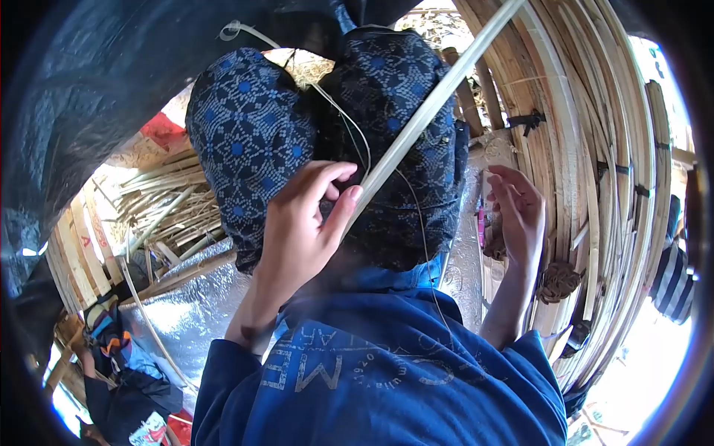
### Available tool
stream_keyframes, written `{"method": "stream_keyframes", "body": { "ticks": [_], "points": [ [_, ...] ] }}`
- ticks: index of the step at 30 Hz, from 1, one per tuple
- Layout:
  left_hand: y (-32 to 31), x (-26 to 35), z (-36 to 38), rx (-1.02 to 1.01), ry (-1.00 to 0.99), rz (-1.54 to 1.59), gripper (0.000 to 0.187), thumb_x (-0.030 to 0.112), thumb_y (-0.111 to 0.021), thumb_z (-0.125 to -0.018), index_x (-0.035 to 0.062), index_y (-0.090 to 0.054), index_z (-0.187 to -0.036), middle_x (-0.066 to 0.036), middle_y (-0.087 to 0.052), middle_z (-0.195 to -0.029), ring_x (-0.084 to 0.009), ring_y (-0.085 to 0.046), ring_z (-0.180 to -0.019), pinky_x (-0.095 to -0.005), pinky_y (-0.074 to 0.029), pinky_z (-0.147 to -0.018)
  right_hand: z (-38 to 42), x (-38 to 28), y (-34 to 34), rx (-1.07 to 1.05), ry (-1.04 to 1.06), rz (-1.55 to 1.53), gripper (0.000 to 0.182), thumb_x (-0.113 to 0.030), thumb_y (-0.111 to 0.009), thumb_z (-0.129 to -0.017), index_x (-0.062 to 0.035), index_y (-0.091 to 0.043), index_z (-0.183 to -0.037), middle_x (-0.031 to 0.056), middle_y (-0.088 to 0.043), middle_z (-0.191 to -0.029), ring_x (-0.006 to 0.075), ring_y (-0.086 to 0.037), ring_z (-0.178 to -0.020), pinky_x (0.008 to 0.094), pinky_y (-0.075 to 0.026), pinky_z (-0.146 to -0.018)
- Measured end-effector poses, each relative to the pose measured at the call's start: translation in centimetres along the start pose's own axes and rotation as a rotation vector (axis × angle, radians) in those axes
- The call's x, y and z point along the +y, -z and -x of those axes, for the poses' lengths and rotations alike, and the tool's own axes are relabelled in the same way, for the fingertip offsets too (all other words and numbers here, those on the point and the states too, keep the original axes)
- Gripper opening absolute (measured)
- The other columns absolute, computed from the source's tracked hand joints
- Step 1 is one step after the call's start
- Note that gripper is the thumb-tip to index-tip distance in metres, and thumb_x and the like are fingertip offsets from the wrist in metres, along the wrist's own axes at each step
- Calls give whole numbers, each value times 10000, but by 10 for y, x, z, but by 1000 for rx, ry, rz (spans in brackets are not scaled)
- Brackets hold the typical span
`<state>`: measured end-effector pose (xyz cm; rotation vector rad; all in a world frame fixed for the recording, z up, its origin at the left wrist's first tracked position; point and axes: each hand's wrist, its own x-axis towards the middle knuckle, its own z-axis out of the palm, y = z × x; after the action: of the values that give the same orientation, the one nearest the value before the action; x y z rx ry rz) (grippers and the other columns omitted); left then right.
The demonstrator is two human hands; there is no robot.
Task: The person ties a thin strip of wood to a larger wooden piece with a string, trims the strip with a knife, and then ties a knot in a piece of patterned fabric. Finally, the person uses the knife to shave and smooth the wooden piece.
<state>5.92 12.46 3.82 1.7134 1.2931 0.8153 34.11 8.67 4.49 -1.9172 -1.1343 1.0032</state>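
My left hand (301, 219) is over the lap with its fingers curled. Its thumb and forefinger are at the lower part of a long, pale bamboo strip (428, 111), which slants up to the upper right. How far the fingers close round the strip is partly hidden. A thin, pale strand (349, 119) loops down beside those fingertips. My right hand (518, 215) is raised to the right of the knees, fingers loosely bent and apart, with nothing visible in it. Under the strip are the legs in dark blue patterned cloth (256, 141).
Bundled long wooden or bamboo slats (565, 149) curve along the right, bound with dark ties. A loose pile of strips (160, 197) lies at left, by a silvery sheet (186, 320). Dark plastic sheeting (97, 97) hangs upper left. Another person's dark clothing (130, 401) shows lower left.
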Motion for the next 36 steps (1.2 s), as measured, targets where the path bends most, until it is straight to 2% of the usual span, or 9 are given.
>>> {"method": "stream_keyframes", "body": {
  "ticks": [4, 11, 20, 24, 27, 29, 30, 32, 36],
  "points": [
    [-22, -17, -13, -68, -79, -194, 402, 224, -607, -898, 31, -528, -1240, -147, -602, -1151, -242, -605, -979, -325, -486, -723, 16, 55, 16, 139, -88, 464, 248, -214, -654, -844, -67, -661, -1044, 125, -690, -856, 208, -671, -745, 314, -514, -681],
    [-27, -14, -30, -195, 164, 69, 242, 128, -575, -922, 13, -590, -1135, -101, -669, -905, -140, -634, -841, -264, -490, -708, 64, 133, -2, -69, -528, 643, 477, -361, -740, -737, -50, -598, -1070, 162, -676, -944, 310, -652, -910, 410, -503, -795],
    [-5, -37, -23, -142, 247, 335, 175, 139, -524, -959, -1, -596, -1034, -71, -658, -927, -83, -604, -816, -207, -449, -645, 75, 160, -36, -94, -602, 687, 550, -395, -728, -740, -51, -505, -1107, 196, -663, -930, 359, -640, -898, 442, -493, -733],
    [2, -31, -17, -151, 258, 345, 198, 143, -523, -959, -4, -581, -1078, -80, -655, -993, -93, -607, -844, -202, -443, -668, 74, 170, -35, -45, -570, 693, 511, -360, -740, -741, -51, -519, -1083, 189, -655, -906, 362, -636, -860, 448, -492, -724],
    [12, -37, -7, -206, 274, 361, 239, 155, -541, -951, 0, -563, -1131, -87, -653, -1026, -112, -617, -899, -209, -448, -707, 60, 174, -23, 347, -111, 633, 351, -232, -699, -784, -68, -533, -1046, 162, -595, -946, 337, -585, -892, 450, -474, -736],
    [16, -36, 1, -156, 283, 380, 212, 123, -516, -954, -1, -557, -1121, -99, -644, -1037, -116, -611, -891, -219, -450, -707, 45, 173, -10, 342, -19, 878, 295, -192, -643, -816, -70, -543, -1065, 187, -553, -1060, 366, -527, -1011, 461, -465, -782],
    [19, -36, 5, -128, 311, 408, 201, 112, -516, -953, 1, -556, -1115, -103, -648, -1026, -119, -620, -885, -219, -451, -708, 34, 173, -9, 348, -229, 897, 268, -215, -597, -842, -71, -544, -1063, 199, -539, -1101, 389, -517, -1016, 473, -462, -793],
    [26, -35, 11, -91, 317, 497, 197, 135, -553, -944, 11, -569, -1097, -90, -659, -1024, -128, -633, -913, -218, -467, -735, 24, 194, -1, 324, -75, 922, 279, -245, -589, -853, -37, -593, -1038, 220, -611, -975, 401, -575, -928, 471, -462, -783],
    [32, -21, 13, 17, 252, 561, 156, 80, -561, -929, -29, -584, -1038, -95, -646, -974, -140, -632, -908, -260, -509, -815, 10, 201, 3, 178, -119, 877, 261, -144, -558, -791, -64, -590, -1037, 227, -638, -935, 410, -612, -881, 486, -479, -732]
  ]
}}
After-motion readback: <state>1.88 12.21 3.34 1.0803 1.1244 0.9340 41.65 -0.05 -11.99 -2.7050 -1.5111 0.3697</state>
